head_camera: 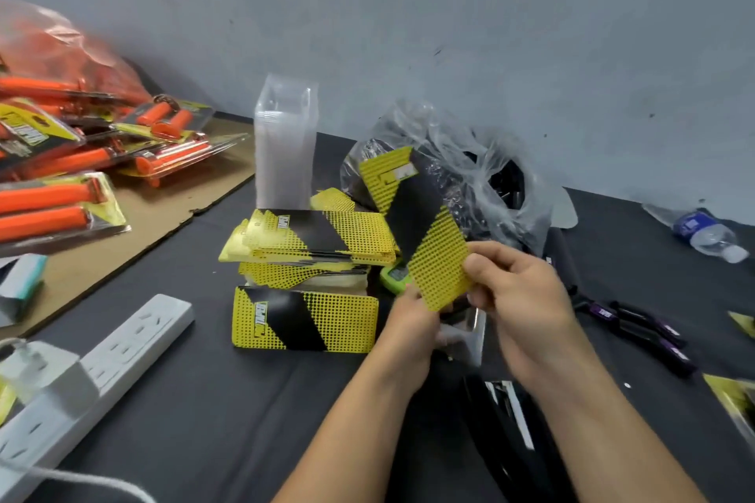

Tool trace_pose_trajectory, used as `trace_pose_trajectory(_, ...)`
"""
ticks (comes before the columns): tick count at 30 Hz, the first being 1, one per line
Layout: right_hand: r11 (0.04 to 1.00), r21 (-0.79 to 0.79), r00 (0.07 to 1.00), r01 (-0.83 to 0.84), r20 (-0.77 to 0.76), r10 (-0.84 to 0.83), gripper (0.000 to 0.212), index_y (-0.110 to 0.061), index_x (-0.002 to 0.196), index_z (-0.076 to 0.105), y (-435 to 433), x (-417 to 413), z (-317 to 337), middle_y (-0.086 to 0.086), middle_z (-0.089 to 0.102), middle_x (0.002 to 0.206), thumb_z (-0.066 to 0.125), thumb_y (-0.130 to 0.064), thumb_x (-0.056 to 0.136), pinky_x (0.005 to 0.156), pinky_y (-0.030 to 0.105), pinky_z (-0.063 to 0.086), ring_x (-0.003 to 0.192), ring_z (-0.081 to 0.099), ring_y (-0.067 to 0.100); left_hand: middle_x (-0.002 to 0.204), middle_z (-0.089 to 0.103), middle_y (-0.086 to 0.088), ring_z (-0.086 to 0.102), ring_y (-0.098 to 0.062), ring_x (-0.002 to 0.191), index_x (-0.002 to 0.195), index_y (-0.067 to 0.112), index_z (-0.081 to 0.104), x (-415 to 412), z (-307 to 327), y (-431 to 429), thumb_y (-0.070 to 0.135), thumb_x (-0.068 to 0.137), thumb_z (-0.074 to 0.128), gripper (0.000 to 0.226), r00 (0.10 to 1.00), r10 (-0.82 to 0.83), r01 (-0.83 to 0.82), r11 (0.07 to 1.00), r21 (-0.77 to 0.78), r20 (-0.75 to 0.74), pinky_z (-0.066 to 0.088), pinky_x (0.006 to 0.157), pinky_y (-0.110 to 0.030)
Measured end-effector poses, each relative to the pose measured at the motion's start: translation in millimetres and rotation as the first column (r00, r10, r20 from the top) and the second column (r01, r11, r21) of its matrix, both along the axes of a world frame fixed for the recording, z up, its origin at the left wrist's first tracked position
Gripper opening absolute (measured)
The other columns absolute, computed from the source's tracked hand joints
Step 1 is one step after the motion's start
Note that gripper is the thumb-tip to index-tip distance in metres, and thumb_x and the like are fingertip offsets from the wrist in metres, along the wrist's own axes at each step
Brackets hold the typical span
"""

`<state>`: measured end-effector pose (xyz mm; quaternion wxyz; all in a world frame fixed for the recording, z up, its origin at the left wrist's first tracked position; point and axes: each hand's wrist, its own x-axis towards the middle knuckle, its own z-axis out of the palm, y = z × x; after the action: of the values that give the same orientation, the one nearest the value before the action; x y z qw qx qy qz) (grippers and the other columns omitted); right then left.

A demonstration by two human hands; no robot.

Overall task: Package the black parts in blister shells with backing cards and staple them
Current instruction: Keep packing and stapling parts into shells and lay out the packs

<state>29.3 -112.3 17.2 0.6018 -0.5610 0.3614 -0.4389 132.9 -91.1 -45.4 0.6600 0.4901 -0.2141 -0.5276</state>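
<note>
The right hand point(519, 290) pinches the lower corner of a card point(412, 208), and the left hand point(412, 323) grips its lower edge from under. The card is tilted above the bench point(204, 400), in front of the bag point(490, 176) of black parts. The card stack point(310, 237) and shell stack point(286, 147) stand to its left.

I see both bare forearms reaching in from below, hands close together. My right hand point(519, 298) pinches the backing card point(425, 225), thumb on its face; my left hand point(412, 323) curls under its lower edge.
</note>
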Motion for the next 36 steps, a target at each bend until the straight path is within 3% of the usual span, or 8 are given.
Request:
trace_pose_trajectory(3,0.979,0.072,0.979,0.19,0.065,-0.194,0.034,-0.014,0.079,0.079,-6,-64,-11,0.0,0.067,0.069,0.057,-0.001,0.101,0.045,0.017,0.038,0.048,0.045,0.003,0.116,0.073,-0.018,0.074,-0.031,0.096,0.13,0.022,0.062,-5,-1,0,0.001,0.098,0.054,0.039,1.0,-0.002,0.002,0.998,0.057,0.01,0.058,0.068,-0.036)
trace_pose_trajectory(7,0.932,0.08,0.93,0.354,-0.132,-0.342,0.018,-0.008,0.09,0.073,-7,-123,-43,0.001,0.065,0.07,0.059,-0.004,0.102,0.046,0.017,0.043,0.048,0.051,0.002,0.082,0.08,0.0,0.078,-0.02,0.074,0.082,0.029,0.078,-8,-1,-2,-0.001,0.099,0.054,0.043,0.999,-0.014,0.013,0.999,0.03,0.037,0.061,0.057,-0.03)
trace_pose_trajectory(10,0.829,-0.284,0.753,0.481,-0.351,-0.557,0.009,-0.017,0.088,0.076,-6,-145,-50,-0.007,0.067,0.058,0.07,-0.02,0.093,0.054,0.024,0.044,0.048,0.052,0.006,0.081,0.079,0.005,0.078,-0.019,0.077,0.099,0.019,0.075,-11,1,-1,-0.003,0.101,0.053,0.031,0.997,-0.015,0.013,1.0,0.027,0.078,0.061,0.058,-0.03)
trace_pose_trajectory(14,0.525,-0.845,0.439,0.096,-0.438,-0.785,0.01,-0.035,0.072,0.075,0,-147,-36,-0.009,0.062,0.056,0.075,-0.026,0.078,0.065,0.029,0.04,0.058,0.052,0.015,0.109,0.077,-0.009,0.078,-0.025,0.094,0.119,0.009,0.069,-11,-1,-1,-0.001,0.1,0.055,0.025,0.999,0.01,-0.012,0.999,0.052,0.043,0.064,0.079,-0.04)
trace_pose_trajectory(17,0.744,-0.641,0.257,-0.187,-0.763,-0.593,0.015,-0.043,0.066,0.07,3,-138,-42,-0.015,0.048,0.058,0.082,-0.048,0.073,0.08,0.034,0.033,0.073,0.048,0.013,0.098,0.08,-0.006,0.079,-0.021,0.085,0.121,0.008,0.065,-10,1,1,-0.006,0.098,0.05,0.031,0.997,-0.073,0.074,0.997,0.035,-0.028,0.063,0.064,-0.033)
trace_pose_trajectory(22,0.94,-0.342,0.474,-0.018,-0.831,-0.293,0.06,-0.031,0.067,0.065,-2,-145,-55,-0.014,0.059,0.082,0.051,-0.088,0.057,0.074,0.033,0.045,0.084,0.055,0.004,0.093,0.076,-0.013,0.077,-0.027,0.08,0.117,0.008,0.059,-14,1,2,-0.011,0.095,0.046,0.032,0.992,-0.116,0.117,0.993,0.031,-0.042,0.064,0.063,-0.038)
trace_pose_trajectory(28,0.947,-0.311,0.438,-0.076,-0.864,-0.248,0.06,-0.035,0.092,0.041,0,-138,-60,-0.015,0.051,0.094,0.071,-0.071,0.054,0.078,0.034,0.042,0.096,0.047,0.014,0.101,0.071,-0.019,0.07,-0.037,0.103,0.093,0.014,0.046,-15,3,8,-0.014,0.093,0.042,0.028,0.97,-0.23,0.229,0.973,-0.019,-0.078,0.056,0.097,-0.053)
trace_pose_trajectory(36,0.919,-0.391,0.393,-0.047,-0.853,-0.342,0.051,-0.035,0.098,0.035,-1,-135,-64,-0.016,0.048,0.089,0.076,-0.043,0.068,0.067,0.033,0.034,0.088,0.05,0.015,0.124,0.069,-0.016,0.074,-0.029,0.103,0.134,0.008,0.056,-8,0,9,-0.014,0.091,0.04,0.05,0.948,-0.193,0.184,0.981,-0.061,-0.251,0.063,0.077,-0.043)
